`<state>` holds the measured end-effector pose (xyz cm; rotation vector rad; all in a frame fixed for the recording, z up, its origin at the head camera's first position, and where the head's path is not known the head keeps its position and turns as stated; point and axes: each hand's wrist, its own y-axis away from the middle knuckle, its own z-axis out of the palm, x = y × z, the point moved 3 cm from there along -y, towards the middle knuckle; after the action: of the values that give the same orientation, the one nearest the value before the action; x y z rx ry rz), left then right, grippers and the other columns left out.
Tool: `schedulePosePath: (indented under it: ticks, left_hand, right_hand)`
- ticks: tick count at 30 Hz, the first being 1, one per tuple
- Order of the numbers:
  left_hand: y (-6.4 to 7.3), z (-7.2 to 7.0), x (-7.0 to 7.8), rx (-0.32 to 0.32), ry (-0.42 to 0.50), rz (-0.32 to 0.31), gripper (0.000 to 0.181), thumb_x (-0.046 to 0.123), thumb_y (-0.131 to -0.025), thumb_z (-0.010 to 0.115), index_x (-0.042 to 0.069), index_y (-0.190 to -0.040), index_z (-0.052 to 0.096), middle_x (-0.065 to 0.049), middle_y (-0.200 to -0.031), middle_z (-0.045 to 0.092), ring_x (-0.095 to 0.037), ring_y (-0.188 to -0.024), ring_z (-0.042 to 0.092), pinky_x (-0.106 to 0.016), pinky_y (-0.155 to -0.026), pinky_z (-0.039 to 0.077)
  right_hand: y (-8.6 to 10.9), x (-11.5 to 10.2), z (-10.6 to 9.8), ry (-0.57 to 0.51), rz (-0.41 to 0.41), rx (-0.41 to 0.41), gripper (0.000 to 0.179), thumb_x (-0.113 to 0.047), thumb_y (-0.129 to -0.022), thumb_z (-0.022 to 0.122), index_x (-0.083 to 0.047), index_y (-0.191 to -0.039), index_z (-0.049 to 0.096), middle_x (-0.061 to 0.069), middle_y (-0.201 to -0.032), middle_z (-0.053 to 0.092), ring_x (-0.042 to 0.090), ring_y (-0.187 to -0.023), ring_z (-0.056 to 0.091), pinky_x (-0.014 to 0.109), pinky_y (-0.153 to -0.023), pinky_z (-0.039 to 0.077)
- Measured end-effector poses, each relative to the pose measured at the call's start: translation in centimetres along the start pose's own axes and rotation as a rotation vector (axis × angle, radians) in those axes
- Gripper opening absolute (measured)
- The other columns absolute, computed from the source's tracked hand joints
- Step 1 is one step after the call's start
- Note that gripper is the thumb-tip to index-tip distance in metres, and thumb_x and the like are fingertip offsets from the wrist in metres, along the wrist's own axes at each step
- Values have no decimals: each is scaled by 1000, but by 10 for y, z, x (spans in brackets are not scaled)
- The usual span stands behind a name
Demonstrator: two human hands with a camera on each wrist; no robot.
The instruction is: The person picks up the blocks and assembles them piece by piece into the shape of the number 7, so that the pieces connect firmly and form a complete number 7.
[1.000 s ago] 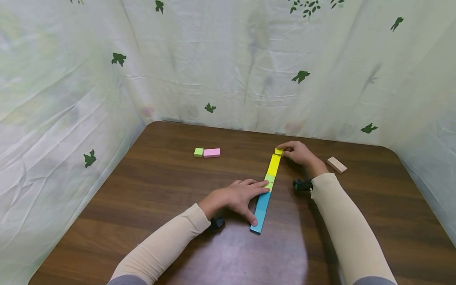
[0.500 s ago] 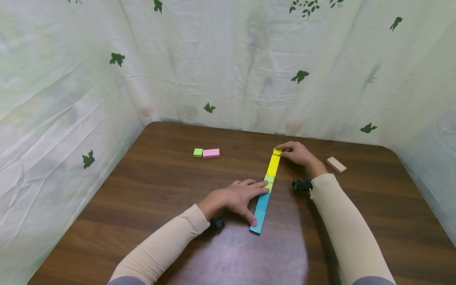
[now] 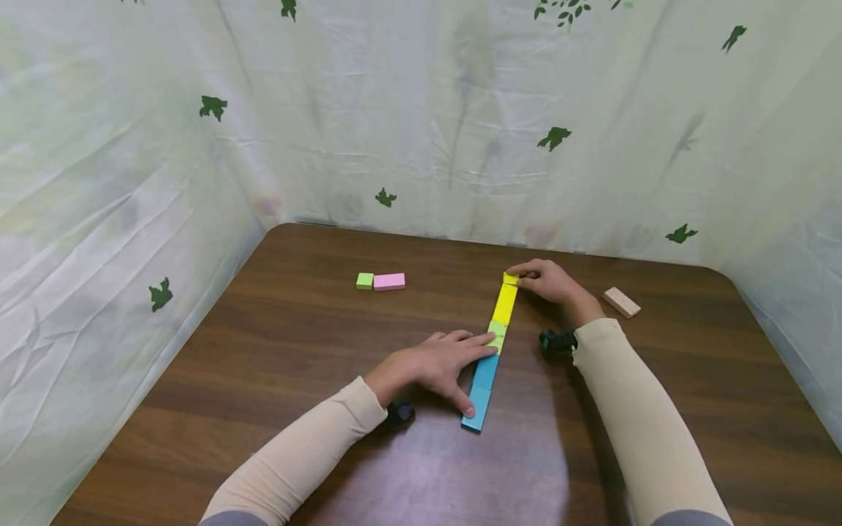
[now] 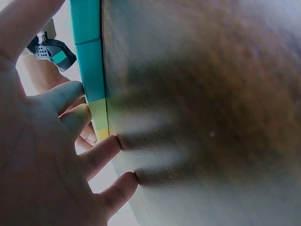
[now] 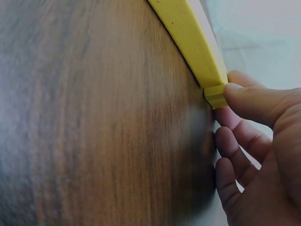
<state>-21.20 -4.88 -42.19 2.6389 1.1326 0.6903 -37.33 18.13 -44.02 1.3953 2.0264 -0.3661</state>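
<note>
Brown wood grain marks the table (image 3: 316, 343), the broadest thing on my feed. Flat on it, a straight row of blocks (image 3: 485, 371) runs away from the person; a sideways bump, I judge, could bend it. The left grip (image 3: 442, 364) has its fingers apart, thumb at the nearest blue block (image 3: 479, 407), fingertips on the light green blocks (image 3: 498, 328); uneven pressure there might swing the row. The right grip (image 3: 547, 282) is clamped on the small yellow block (image 5: 215, 96) at the far end. Beside that, the long yellow block (image 3: 504, 305) could skew if its end were pushed hard. Smallest, the clamped block worries me most: a slipping pinch could twist it, and I can't tell whether it sits flush.
</note>
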Motion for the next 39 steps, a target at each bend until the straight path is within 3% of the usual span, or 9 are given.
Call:
schedulePosePath:
  ticks: [34,39]
  left_hand:
    - [1,-2,2,-11,0,-9,102,61,-75,78,33,-158,25,15,-168,9,-21,-154,18,-52,-120,25]
    - [1,-3,1,-13,2,-13,102,61,-75,78,34,-158,25,15,-168,9,-21,-154,17,-51,-120,25]
  right_hand:
    - [4,0,1,-9,2,19,36,-14,-103,50,-12,-137,61,19,-139,55,32,-111,51,49,-101,43]
    - [4,-1,0,-36,4,12,39,-13,-104,46,-13,-141,57,18,-146,51,35,-125,49,54,-109,40]
